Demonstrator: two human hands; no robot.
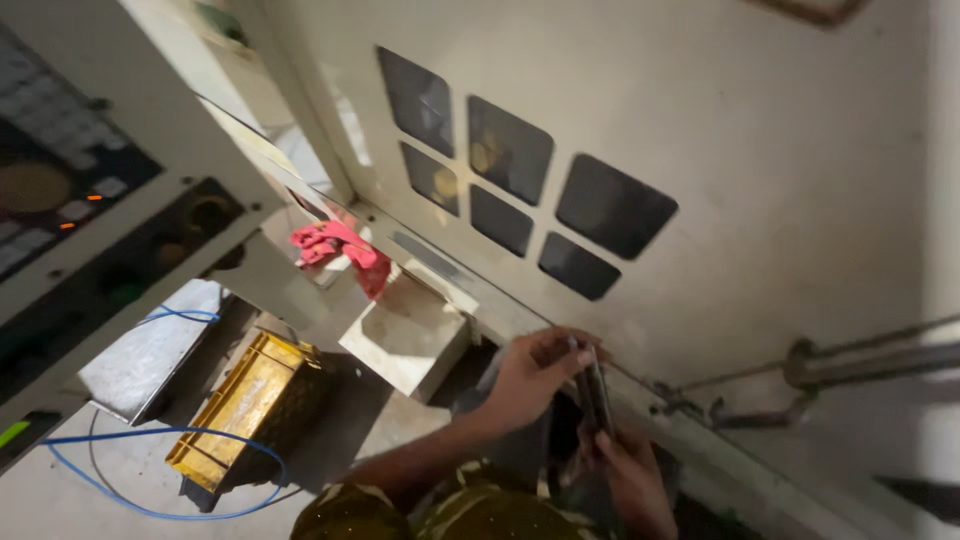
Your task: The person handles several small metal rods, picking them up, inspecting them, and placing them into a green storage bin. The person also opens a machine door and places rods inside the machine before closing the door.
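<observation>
My left hand (530,375) pinches the top end of a thin dark flat tool (597,395), close to the lower edge of a cream machine door (760,170). Below it, my right hand (635,480) grips the lower end of the same tool. The tool stands nearly upright between both hands, just in front of the door's bottom rail (690,425). My sleeves show a green patterned fabric. What lies under the hands is dark and hard to make out.
The door has several dark window panes (510,150). A red cloth (335,245) hangs on a ledge. A yellow crate (245,400), a metal plate (150,350), a blue cable (150,435) and a pale box (410,335) lie lower left. A control panel (55,180) is far left. Pipes (870,365) run right.
</observation>
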